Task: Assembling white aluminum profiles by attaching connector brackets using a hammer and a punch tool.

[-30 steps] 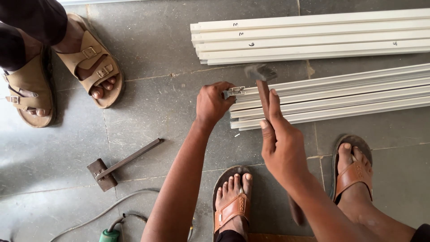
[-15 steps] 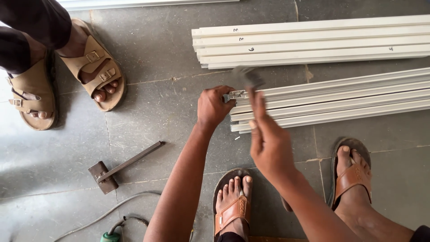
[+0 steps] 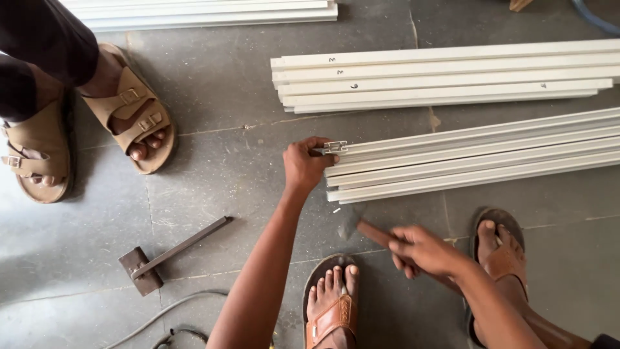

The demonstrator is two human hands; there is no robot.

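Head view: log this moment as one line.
left hand: pinching metal clip at end of white profile strips | right hand: gripping hammer, lowered near floor | other: try square on floor

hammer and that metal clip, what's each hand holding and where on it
The right hand grips the hammer by its wooden handle, head low near the floor. The left hand pinches the small metal clip at the end of the white profiles.

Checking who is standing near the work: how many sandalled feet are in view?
4. Two tan sandals at the upper left belong to another person; two brown sandals at the bottom are the worker's own. Others may lie outside the frame.
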